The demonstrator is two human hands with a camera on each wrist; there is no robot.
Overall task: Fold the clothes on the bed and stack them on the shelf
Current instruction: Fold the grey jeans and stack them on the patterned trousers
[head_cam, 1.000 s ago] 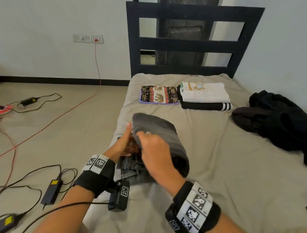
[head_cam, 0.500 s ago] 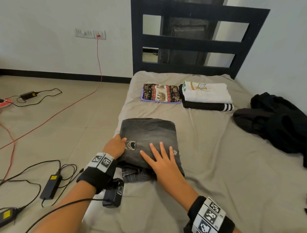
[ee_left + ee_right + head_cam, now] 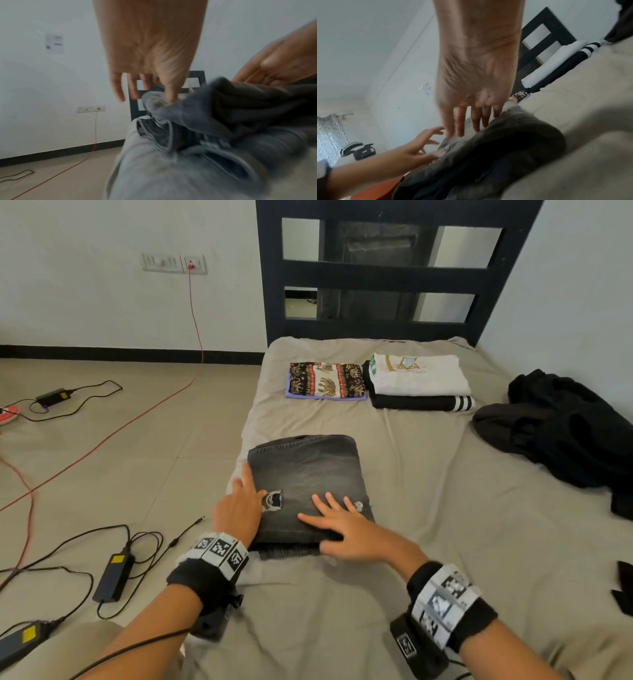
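- Jeans now lie as a flat, squared bundle at the near left of the bed; a second ago the top half was up in the air mid-fold, so I judge this fold done and only smoothing left.
- Clothes pile, black and unfolded, sits at the far right as before, so I reckon more folding remains, and nothing has gone to a shelf, which I can't see.
- Two folded stacks, the white top on a black piece and the elephant print to its left, are unmoved at the far end.
- My right hand has gone from gripping the raised fold to lying flat, fingers spread, on the bundle's near right part.
- My left hand rests at the bundle's left edge with fingers extended, gripping nothing, where half a second back they were curled there.
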